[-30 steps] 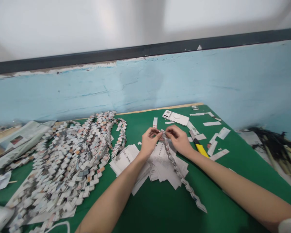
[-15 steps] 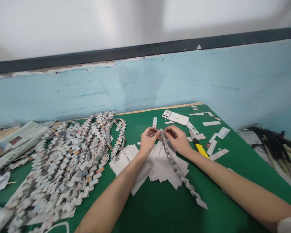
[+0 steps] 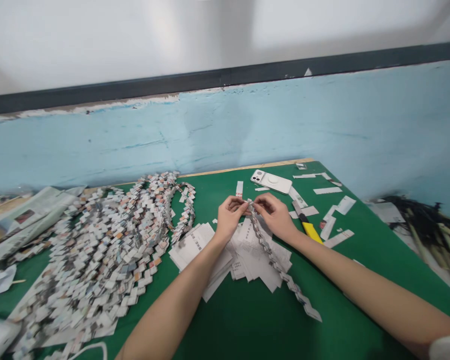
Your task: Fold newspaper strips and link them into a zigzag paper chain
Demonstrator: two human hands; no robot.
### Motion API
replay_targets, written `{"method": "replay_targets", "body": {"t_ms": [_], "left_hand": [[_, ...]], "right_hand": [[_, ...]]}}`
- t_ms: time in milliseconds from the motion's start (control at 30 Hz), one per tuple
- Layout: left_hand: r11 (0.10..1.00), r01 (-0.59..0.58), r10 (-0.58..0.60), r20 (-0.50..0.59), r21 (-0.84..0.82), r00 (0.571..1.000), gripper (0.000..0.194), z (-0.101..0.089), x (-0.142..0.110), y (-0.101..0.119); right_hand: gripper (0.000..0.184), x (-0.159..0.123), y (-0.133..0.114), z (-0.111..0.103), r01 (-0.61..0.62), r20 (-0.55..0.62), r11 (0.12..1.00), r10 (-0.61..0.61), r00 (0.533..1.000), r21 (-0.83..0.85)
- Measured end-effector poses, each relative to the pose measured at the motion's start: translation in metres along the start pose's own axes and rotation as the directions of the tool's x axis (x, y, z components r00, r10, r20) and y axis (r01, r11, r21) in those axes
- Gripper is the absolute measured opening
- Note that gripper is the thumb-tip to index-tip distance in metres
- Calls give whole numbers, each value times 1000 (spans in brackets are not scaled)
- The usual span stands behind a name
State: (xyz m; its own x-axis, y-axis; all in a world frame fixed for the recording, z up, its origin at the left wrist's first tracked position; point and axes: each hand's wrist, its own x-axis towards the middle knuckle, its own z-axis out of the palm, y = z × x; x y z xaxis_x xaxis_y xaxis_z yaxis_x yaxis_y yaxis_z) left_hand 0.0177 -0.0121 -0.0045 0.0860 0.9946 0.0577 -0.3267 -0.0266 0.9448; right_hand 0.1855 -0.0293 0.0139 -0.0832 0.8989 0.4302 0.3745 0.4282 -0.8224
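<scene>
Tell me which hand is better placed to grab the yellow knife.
Probably the right hand: the yellow knife lies beside it. The left hand is farther away, across the paper chain both hold.

This looks like a craft workshop: green worktable (image 3: 232, 320), heaped paper chains (image 3: 108, 245), yellow-handled cutter (image 3: 312, 232).

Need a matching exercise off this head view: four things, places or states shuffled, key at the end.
Things
1. Paper chain
2. Phone
3. Knife
4. Folded-paper pile

Places or states
A. Yellow and black handle
B. Heaped on the left part of the table
C. One end between the left hand and right hand
D. White, lying beyond the right hand

Pairs: 1-C, 2-D, 3-A, 4-B
</scene>
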Motion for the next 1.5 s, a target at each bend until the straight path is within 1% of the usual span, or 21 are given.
{"method": "replay_targets", "body": {"t_ms": [333, 767, 933, 1067, 1233, 1333, 1500], "left_hand": [[1000, 5, -5, -12, 6, 1000, 41, 0, 1, -2], [1000, -6, 6, -16, 0, 1000, 41, 1, 0, 0], [1000, 20, -20, -20, -2, 1000, 42, 1, 0, 3], [998, 66, -65, -42, 11, 997, 43, 2, 0, 6], [997, 71, -71, -25, 10, 997, 42, 2, 0, 7], [995, 97, -98, -30, -9, 995, 42, 2, 1, 5], [992, 126, -126, 7, -21, 992, 41, 0, 4, 4]], "right_hand": [[21, 0, -2, 0, -5, 1, 1000, 5, 1000, 7], [18, 0, -1, 1, -11, 7, 1000, 10, 1000, 17], [18, 0, -2, 0, 9, 16, 1000, -9, 1000, -2], [17, 0, -2, 0, 28, 33, 999, -28, 999, -18], [15, 0, -1, 0, 41, 37, 998, -40, 999, -38], [14, -1, -1, 0, 44, 48, 998, -41, 998, -48], [14, -1, -3, 1, 55, 58, 997, -52, 997, -53]]}}
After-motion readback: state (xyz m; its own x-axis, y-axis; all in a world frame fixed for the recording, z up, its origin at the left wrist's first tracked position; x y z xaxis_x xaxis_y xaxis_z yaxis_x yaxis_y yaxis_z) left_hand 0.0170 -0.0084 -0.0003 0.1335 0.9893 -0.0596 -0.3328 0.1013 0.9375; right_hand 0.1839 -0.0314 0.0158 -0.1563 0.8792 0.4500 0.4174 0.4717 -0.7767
